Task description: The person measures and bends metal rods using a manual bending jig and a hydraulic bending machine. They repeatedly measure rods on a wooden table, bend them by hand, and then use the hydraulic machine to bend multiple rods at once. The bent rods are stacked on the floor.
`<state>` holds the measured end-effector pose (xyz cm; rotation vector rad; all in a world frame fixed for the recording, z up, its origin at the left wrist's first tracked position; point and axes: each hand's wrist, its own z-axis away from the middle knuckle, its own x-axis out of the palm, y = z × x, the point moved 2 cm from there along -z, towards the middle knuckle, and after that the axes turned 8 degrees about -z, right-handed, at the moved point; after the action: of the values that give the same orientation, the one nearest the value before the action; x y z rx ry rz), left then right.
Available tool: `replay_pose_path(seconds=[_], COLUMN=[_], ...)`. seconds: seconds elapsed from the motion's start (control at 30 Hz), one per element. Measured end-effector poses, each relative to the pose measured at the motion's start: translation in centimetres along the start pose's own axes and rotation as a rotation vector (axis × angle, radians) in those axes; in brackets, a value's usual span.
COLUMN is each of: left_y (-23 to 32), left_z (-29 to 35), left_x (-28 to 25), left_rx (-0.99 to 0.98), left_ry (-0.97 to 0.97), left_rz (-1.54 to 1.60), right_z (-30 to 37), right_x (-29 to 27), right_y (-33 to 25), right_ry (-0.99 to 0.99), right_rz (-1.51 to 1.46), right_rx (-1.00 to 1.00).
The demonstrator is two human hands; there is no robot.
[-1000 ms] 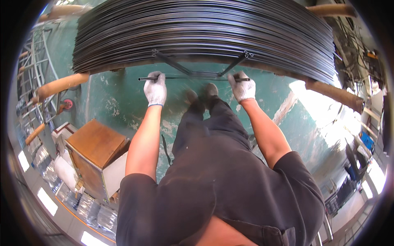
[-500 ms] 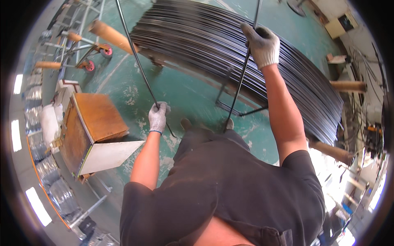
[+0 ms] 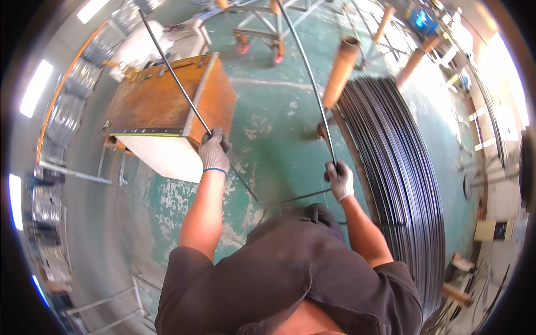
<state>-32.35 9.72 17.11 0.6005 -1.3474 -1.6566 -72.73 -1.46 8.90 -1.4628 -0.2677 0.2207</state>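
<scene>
A thin dark metal frame (image 3: 305,56) is held between my two gloved hands, its long side bars running away from me. My left hand (image 3: 214,152) is closed round the left bar, beside the corner of a wooden cabinet-like bench (image 3: 162,100). The right bar is in the closed fingers of my right hand (image 3: 340,181), which is near a big curved stack of dark metal frames or strips (image 3: 391,151). A crosspiece joins the bars low down in front of my body. The far end of the frame runs toward the picture's upper rim.
A brown tube-like post (image 3: 341,70) rises at the stack's far end. Beyond lies a metal trolley (image 3: 261,30) with red wheels. The bench has a white side panel (image 3: 162,154). Wrapped bundles (image 3: 61,128) line the left. The green floor (image 3: 262,120) is worn and scuffed.
My body has turned left, so the stack now lies to my right and the bench ahead-left. The frame came round with me, still in both hands; my right hand is lower and closer.
</scene>
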Motion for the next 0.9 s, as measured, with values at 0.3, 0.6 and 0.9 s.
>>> replay_pose_path(seconds=[0.3,0.6,0.9], left_y=[-4.6,-8.2,-5.5], left_z=[-7.0,-10.4,-17.0], left_x=[-9.1,-8.3,-12.3], left_rx=[-0.115,-0.292,-0.22], left_ry=[0.112,0.438,0.647], left_rz=[-0.072,-0.089,-0.057], right_z=[-15.9,-33.0,-40.4], right_x=[15.0,30.0,47.2], right_y=[2.2,2.9,4.6], right_ry=[-0.144,-0.366,-0.538], right_rz=[0.152,0.327,0.424], right_rx=[0.02,-0.001,0.056])
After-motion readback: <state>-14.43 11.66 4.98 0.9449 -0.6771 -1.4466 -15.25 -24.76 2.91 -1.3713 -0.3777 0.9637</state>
